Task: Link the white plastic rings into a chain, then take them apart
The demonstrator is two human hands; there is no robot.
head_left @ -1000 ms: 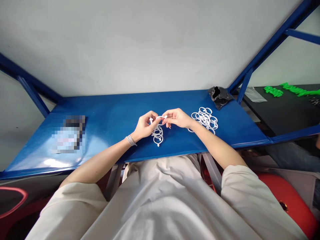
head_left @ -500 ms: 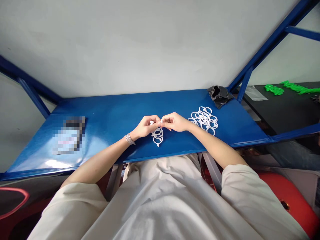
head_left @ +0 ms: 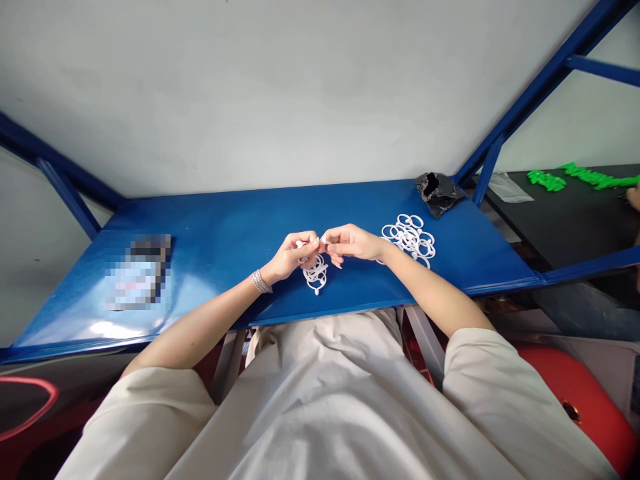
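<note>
My left hand [head_left: 291,255] and my right hand [head_left: 351,242] meet fingertip to fingertip over the middle of the blue table [head_left: 225,227]. Both are closed in a pinch on the top of a white plastic ring. A bunch of white rings [head_left: 316,273] hangs from it and rests on the table below my fingers. A silver bracelet [head_left: 261,281] is on my left wrist. A loose pile of white rings [head_left: 411,238] lies just right of my right hand.
A crumpled black bag [head_left: 437,193] sits at the table's far right corner. A blurred flat object [head_left: 136,272] lies at the left. A black table to the right carries green parts [head_left: 580,177]; another person's hand [head_left: 634,197] shows at its edge.
My hands have closed together, bringing the ends of the white ring that was spread open between them to touch. The hanging bunch has dropped slightly onto the table.
</note>
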